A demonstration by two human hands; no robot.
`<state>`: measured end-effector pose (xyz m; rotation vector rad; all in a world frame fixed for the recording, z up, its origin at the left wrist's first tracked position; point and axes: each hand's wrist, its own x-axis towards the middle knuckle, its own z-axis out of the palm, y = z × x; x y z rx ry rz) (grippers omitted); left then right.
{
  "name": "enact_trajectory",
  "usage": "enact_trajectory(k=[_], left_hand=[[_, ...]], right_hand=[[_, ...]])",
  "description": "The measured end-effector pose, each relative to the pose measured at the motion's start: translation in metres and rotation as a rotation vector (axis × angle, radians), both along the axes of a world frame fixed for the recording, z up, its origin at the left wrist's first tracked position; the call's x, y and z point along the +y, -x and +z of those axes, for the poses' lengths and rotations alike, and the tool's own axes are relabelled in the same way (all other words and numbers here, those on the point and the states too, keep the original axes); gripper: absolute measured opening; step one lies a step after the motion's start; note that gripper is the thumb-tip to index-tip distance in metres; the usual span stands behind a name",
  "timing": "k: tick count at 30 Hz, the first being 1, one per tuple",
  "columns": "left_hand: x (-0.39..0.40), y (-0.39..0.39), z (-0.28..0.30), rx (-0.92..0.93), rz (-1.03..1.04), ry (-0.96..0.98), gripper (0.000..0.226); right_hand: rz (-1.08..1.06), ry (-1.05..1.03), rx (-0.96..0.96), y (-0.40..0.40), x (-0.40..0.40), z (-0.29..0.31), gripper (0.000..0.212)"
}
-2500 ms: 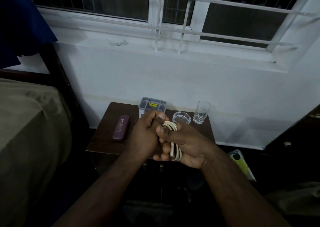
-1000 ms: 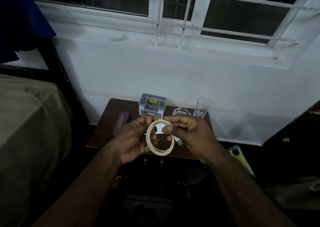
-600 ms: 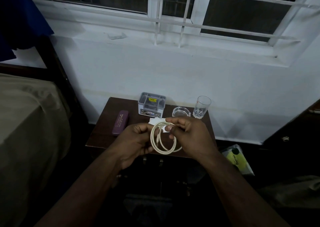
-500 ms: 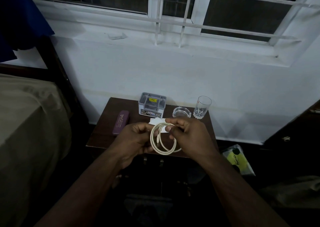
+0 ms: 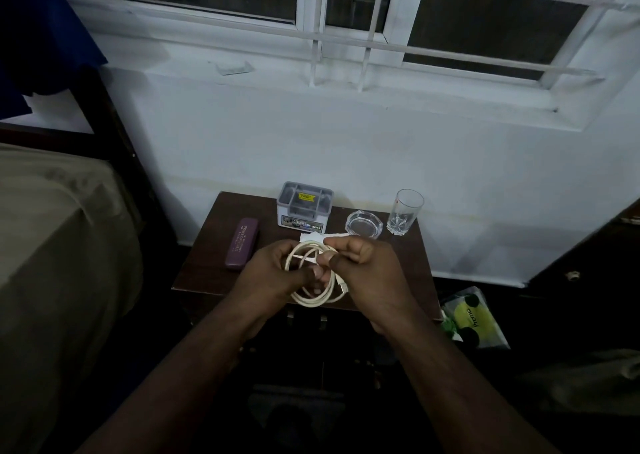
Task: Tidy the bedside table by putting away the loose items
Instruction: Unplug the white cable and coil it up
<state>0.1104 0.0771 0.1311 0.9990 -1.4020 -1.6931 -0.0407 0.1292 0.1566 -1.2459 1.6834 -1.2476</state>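
Observation:
A coiled white cable (image 5: 313, 299) hangs in loops between both hands, above the front of the dark wooden bedside table (image 5: 207, 266). My left hand (image 5: 266, 277) grips the coil's left side with thumb and fingers. My right hand (image 5: 367, 270) pinches the top of the coil, and a plug end shows near its palm. On the table lie a purple spectacle case (image 5: 241, 243), a grey organiser box (image 5: 304, 205), a white paper scrap (image 5: 313, 237), a glass ashtray (image 5: 363, 224) and a drinking glass (image 5: 404, 216).
A bed with an olive cover (image 5: 59, 245) stands at the left, its dark frame close to the table. A white wall and barred window rise behind. A yellow-green packet (image 5: 472, 318) lies on the dark floor at the right, beside a dark cabinet (image 5: 595, 280).
The cable went from a tight bundle in my right fist to an open coil held up between both hands. The loops now hang looser and lower, and my left thumb has shifted onto them.

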Motion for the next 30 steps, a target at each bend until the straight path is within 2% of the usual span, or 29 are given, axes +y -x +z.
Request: enact_trajectory(k=[2,4,8,11,14,17,20,24,30], left_hand=[[0.001,-0.002,-0.001,0.023,0.008,-0.07,0.023],[0.001,-0.005,0.0,0.035,-0.003,-0.125,0.022],[-0.001,-0.015,0.007,0.339,-0.078,-0.378,0.034],[0.0,-0.018,0.005,0.473,-0.138,-0.42,0.041],[0.006,-0.013,0.003,0.413,-0.092,-0.294,0.044],[0.006,-0.005,0.001,0.328,0.043,-0.176,0.033],[0.004,0.001,-0.005,0.29,0.156,-0.149,0.023],[0.01,0.009,-0.008,0.235,0.297,-0.165,0.027],[0.013,0.018,-0.013,0.084,0.458,0.054,0.019]], right_hand=[[0.016,-0.003,-0.055,0.0,0.0,-0.002,0.014],[0.031,0.012,-0.022,0.002,0.002,-0.002,0.014],[0.035,-0.003,-0.043,0.01,0.002,-0.005,0.018],[0.05,0.001,-0.049,0.008,0.004,-0.008,0.024],[0.045,-0.026,-0.221,0.006,0.007,-0.005,0.018],[0.07,-0.057,-0.362,0.004,0.009,-0.001,0.016],[0.097,-0.098,-0.453,-0.001,0.012,0.002,0.017],[0.152,-0.123,-0.465,-0.008,0.015,-0.005,0.016],[0.172,-0.144,-0.254,-0.005,0.023,-0.01,0.016]])
